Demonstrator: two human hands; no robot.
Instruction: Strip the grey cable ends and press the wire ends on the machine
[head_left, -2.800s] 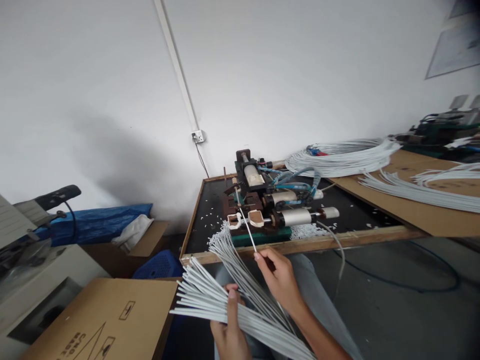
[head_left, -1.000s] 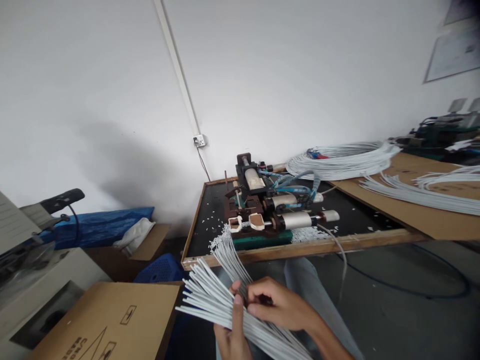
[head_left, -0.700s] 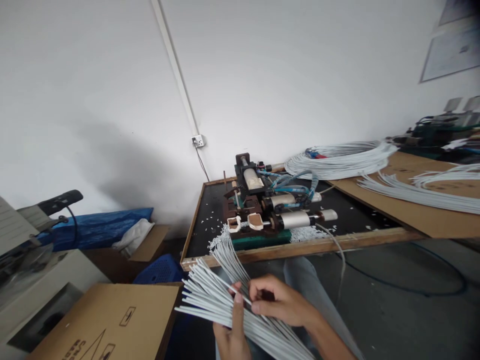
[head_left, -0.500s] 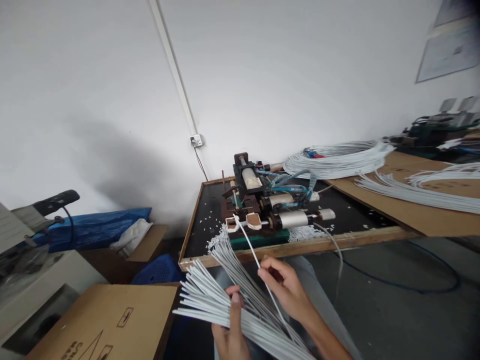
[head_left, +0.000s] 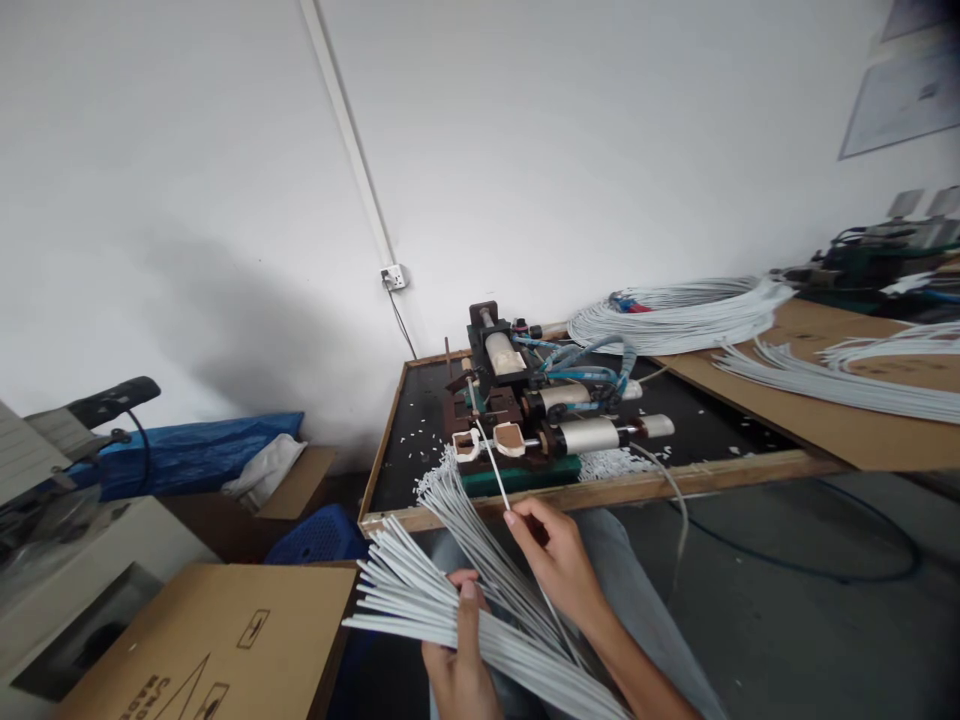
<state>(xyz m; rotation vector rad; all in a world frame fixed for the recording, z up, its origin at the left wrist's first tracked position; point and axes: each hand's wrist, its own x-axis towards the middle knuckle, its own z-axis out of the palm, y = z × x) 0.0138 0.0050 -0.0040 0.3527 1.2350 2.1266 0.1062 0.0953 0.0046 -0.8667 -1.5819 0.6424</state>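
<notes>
Strand (head_left: 496,476), single and white, slanted from your right hand (head_left: 561,565) up to the machine (head_left: 501,385), its far end at the space between two white-rimmed pads (head_left: 511,440). Your right grip pinched it between thumb and forefinger, near the desk edge. In your left hand (head_left: 465,665), the grip closed around a bundle (head_left: 420,604), thumb on top, the ends fanned out.

The strand's free length looked likely to flex, so its tip could have strayed off line or caught on a pad. Had the cylinder (head_left: 591,437) behind the pads moved with your fingers further in, a pinch would have been the danger. A slacker left grip might have let that fan slide and tangle with the other bunch (head_left: 469,515), which trailed over the edge just beside it.

The desk (head_left: 645,489) was dark, with a wooden rim; small white offcuts (head_left: 619,463) littered it near the machine and could have got under something. Blue hoses (head_left: 592,362) looped above, and a large coil (head_left: 675,312) lay beyond, by a cardboard sheet (head_left: 795,425). Behind rose a pale wall (head_left: 555,140) with a socket (head_left: 394,277). A carton (head_left: 225,630) and blue basket (head_left: 319,535) stood to your left.
</notes>
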